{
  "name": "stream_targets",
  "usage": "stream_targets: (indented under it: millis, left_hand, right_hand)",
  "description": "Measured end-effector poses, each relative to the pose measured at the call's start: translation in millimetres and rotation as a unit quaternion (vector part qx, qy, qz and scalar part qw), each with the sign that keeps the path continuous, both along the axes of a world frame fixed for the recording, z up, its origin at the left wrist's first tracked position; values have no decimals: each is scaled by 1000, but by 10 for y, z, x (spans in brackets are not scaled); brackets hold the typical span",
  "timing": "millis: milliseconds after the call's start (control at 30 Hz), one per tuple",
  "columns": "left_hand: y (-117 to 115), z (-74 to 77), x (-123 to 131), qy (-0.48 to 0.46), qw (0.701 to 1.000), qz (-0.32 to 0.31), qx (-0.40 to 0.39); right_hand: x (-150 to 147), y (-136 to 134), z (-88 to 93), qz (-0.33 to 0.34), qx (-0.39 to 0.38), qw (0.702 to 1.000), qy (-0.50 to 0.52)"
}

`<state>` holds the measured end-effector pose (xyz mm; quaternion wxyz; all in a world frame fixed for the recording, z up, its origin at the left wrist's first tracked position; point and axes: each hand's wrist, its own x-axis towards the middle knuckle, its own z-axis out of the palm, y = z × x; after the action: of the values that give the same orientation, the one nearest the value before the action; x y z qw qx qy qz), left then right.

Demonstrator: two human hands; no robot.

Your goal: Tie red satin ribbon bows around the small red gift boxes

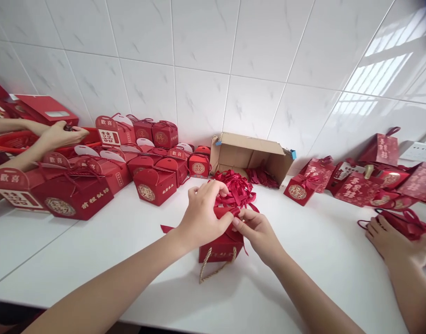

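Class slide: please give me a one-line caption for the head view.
A person's left hand and right hand working red ribbon atop a red box on a white table.

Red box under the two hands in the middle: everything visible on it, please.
The red box looks like smooth card and stands upright on the white table. Its near face carries gold-coloured lettering, too small to read. A beige twisted rope handle hangs from that face, its loop drooping towards the camera. The left hand and right hand hold a red ribbon at its top. They hide much of the top, so any knot can't be made out.
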<state>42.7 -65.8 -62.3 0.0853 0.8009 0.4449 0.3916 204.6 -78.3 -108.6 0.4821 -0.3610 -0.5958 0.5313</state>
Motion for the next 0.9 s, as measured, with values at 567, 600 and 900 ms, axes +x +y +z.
stream_targets:
  millis: [567, 600, 900]
  left_hand:
    - [352, -168, -547, -12, 971, -48, -235]
    - [355, -214, -521, -28, 961, -57, -268]
    - [222, -188, -386, -87, 863, -149, -475]
  right_hand:
    - [32, -41, -36, -72, 78, 993, -54]
    - [29, -44, -45, -62, 59, 995, -45]
    - [7, -85, -22, -76, 42, 995, -49]
